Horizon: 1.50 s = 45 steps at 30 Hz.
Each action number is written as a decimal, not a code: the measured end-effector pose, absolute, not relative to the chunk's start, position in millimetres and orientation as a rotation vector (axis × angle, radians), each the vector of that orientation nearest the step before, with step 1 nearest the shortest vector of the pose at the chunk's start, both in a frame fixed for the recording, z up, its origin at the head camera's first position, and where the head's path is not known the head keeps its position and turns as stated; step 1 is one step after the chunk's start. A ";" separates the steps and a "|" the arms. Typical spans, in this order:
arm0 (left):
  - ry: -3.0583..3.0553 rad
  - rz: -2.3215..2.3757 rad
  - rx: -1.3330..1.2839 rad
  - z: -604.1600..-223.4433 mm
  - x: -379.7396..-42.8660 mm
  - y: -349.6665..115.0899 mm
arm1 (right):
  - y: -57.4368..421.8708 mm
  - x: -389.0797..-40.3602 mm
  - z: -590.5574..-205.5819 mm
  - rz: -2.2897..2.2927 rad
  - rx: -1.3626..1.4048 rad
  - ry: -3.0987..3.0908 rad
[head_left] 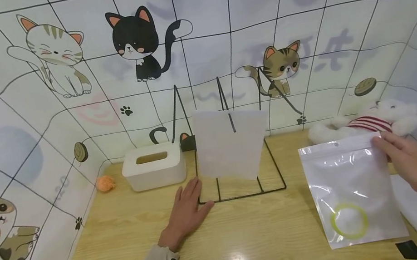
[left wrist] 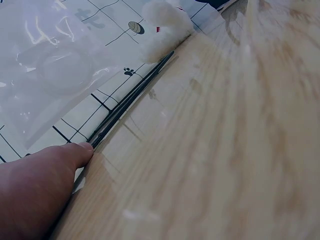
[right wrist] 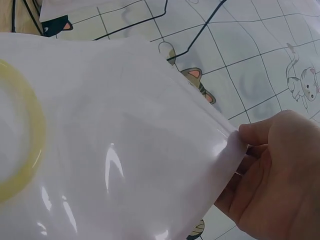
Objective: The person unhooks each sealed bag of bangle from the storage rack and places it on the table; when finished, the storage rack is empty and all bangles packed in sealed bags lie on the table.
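Note:
My right hand [head_left: 408,161] pinches the upper right corner of a flat zip-top plastic bag [head_left: 347,180], holding it upright over the right of the table. A yellow ring [head_left: 333,223] lies low in the bag. In the right wrist view, thumb and fingers [right wrist: 255,134] grip the bag's corner. My left hand [head_left: 186,209] rests on the table with fingers extended, touching the front left corner of a black wire rack [head_left: 244,196]. From the rack's middle hook hangs another pale plastic bag [head_left: 228,149]; a faint round shape shows through it in the left wrist view.
A white tissue box [head_left: 157,181] stands left of the rack, and a small orange ball [head_left: 105,183] lies beyond it. At the back right lies a white plush toy [head_left: 396,112] in red stripes. White flat packets [head_left: 413,201] lie under my right arm. Cat-print covering lines the walls.

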<state>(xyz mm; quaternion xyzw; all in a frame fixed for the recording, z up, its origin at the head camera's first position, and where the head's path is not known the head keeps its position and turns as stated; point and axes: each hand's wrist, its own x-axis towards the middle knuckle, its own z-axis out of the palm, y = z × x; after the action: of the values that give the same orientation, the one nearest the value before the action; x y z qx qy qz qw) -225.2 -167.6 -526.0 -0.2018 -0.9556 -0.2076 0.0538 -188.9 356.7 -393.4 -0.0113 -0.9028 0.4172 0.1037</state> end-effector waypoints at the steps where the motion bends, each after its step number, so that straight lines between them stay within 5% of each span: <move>1: -2.907 -0.637 -0.614 -526.1 -224.3 -167.4 | 357.7 -189.0 -394.8 1.226 -0.043 -2.695; 25: -2.918 -0.614 -0.612 -527.3 -225.5 -169.0 | 378.8 -199.9 -409.9 0.850 0.362 -3.066; 45: -2.912 -0.619 -0.602 -531.0 -225.0 -168.9 | 388.6 -209.3 -434.3 0.577 0.330 -3.286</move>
<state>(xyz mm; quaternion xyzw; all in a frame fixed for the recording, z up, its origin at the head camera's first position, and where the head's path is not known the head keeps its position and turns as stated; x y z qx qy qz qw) -225.0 -168.9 -531.0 -0.1980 -0.9574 -0.2036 0.0520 -209.3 388.6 -434.3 0.0979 -0.9747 0.1711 -0.1053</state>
